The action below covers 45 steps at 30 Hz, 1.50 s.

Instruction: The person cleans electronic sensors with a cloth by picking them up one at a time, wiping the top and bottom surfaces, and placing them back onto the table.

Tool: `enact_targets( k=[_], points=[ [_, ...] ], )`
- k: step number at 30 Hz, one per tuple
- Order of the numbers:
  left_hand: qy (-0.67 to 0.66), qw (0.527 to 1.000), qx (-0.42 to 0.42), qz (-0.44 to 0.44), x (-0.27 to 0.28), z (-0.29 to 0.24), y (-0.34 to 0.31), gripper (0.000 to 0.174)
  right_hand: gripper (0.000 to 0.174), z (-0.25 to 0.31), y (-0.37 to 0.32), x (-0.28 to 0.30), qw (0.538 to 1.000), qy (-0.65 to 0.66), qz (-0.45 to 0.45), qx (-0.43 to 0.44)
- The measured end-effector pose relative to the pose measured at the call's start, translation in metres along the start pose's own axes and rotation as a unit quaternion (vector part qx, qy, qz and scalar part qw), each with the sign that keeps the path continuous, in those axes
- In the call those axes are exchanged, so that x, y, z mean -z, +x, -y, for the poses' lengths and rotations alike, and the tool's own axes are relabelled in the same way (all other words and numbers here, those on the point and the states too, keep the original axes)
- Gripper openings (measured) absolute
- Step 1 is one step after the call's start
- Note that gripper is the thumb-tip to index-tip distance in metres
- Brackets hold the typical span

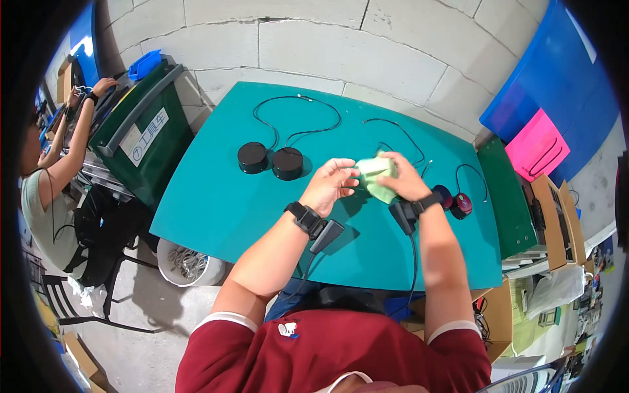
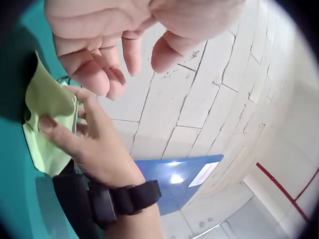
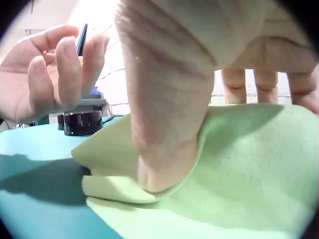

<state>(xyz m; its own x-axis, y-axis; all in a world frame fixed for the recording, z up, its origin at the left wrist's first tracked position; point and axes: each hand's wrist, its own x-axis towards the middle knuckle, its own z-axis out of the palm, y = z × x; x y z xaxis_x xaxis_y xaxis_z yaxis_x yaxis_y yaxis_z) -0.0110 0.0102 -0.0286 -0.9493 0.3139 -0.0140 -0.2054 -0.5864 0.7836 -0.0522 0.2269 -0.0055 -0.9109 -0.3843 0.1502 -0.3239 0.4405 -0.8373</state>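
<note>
My right hand [image 1: 407, 181] pinches a folded light green cloth [image 3: 249, 164] over the table, thumb pressed into it on the near side and fingers behind. In the right wrist view the cloth spreads wide below the thumb. My left hand [image 1: 325, 187] is just left of the cloth, palm turned up, fingers loosely bent with nothing in them. Beyond it to the left, two black round cylinders [image 1: 287, 163] with a thin black cable [image 1: 331, 108] stand on the table. Part of another black cable [image 1: 409, 135] runs behind the cloth, its lower end hidden there.
The teal tabletop [image 1: 216, 196] meets a block wall [image 1: 314, 46]. At its right side are two smaller dark round pieces, one red-topped [image 1: 461, 205], with a cable. A white bucket [image 1: 187, 265] of metal parts stands below left; another person [image 1: 65, 170] works at a green cart [image 1: 151, 131].
</note>
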Motion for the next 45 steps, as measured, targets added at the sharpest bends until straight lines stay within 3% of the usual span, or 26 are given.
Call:
enact_targets(
  k=[1,2,3,4,5,8,9,12,14,19,21,22,26,29,32,34,37,41,45],
  points=[
    [-0.001,1.000,-0.004,0.000,-0.002,0.000,-0.001,0.023,0.050,0.004,-0.006,-0.004,0.970,0.238,-0.041,-0.017],
    [0.037,0.999,-0.014,0.006,-0.007,0.000,-0.003,0.021,0.045,0.011,-0.016,-0.004,0.918,0.395,-0.043,0.012],
    [0.074,0.997,-0.023,0.010,-0.011,0.001,-0.005,0.020,0.040,0.027,-0.027,-0.007,0.839,0.541,-0.041,0.039],
    [0.094,0.995,-0.025,0.030,-0.013,0.003,-0.007,0.020,0.039,0.030,-0.031,-0.011,0.774,0.626,-0.091,-0.014],
    [0.091,0.995,-0.029,0.026,-0.018,0.004,-0.009,0.020,0.043,0.020,-0.039,-0.012,0.751,0.650,-0.111,-0.017],
    [0.205,0.975,-0.045,0.067,-0.028,0.012,-0.017,0.028,0.050,0.027,-0.051,-0.030,0.787,0.610,-0.093,0.011],
    [0.262,0.962,-0.053,0.063,-0.031,0.013,-0.019,0.030,0.049,0.020,-0.049,-0.037,0.773,0.622,-0.122,0.013],
    [0.343,0.934,-0.084,0.053,-0.029,0.026,-0.020,0.032,0.039,0.008,-0.049,-0.046,0.852,0.495,-0.171,-0.004],
    [0.514,0.829,-0.219,0.010,-0.030,0.026,-0.025,0.035,0.031,-0.006,-0.048,-0.052,0.897,0.395,-0.197,0.005],
    [0.532,0.834,-0.149,0.012,-0.038,0.016,-0.030,0.039,0.033,-0.006,-0.053,-0.055,0.948,0.226,-0.206,0.083],
    [0.294,0.955,-0.005,0.036,-0.037,0.021,-0.027,0.038,0.035,0.004,-0.057,-0.058,0.946,0.213,-0.218,0.110],
    [0.237,0.970,-0.005,0.059,-0.032,0.029,-0.022,0.037,0.038,0.007,-0.057,-0.059,0.944,0.197,-0.224,0.144],
    [0.190,0.980,-0.011,0.061,-0.031,0.034,-0.019,0.037,0.043,0.006,-0.058,-0.058,0.957,0.097,-0.208,0.180],
    [0.187,0.978,-0.043,0.079,-0.033,0.031,-0.021,0.041,0.043,0.004,-0.058,-0.058,0.956,0.126,-0.193,0.181],
    [0.169,0.983,-0.008,0.066,-0.033,0.027,-0.024,0.051,0.043,0.003,-0.059,-0.059,0.956,0.142,-0.184,0.182],
    [0.171,0.979,0.058,0.091,-0.035,0.021,-0.025,0.061,0.043,0.005,-0.058,-0.058,0.953,0.125,-0.191,0.197],
    [0.180,0.978,0.043,0.102,-0.034,0.022,-0.024,0.069,0.043,0.005,-0.060,-0.058,0.953,0.124,-0.185,0.207],
    [0.196,0.977,0.035,0.083,-0.037,0.019,-0.028,0.074,0.039,-0.002,-0.058,-0.061,0.949,0.231,-0.149,0.154],
    [0.314,0.946,-0.047,0.064,-0.036,0.019,-0.028,0.082,0.035,0.005,-0.056,-0.065,0.918,0.373,-0.111,0.073]
  ],
)
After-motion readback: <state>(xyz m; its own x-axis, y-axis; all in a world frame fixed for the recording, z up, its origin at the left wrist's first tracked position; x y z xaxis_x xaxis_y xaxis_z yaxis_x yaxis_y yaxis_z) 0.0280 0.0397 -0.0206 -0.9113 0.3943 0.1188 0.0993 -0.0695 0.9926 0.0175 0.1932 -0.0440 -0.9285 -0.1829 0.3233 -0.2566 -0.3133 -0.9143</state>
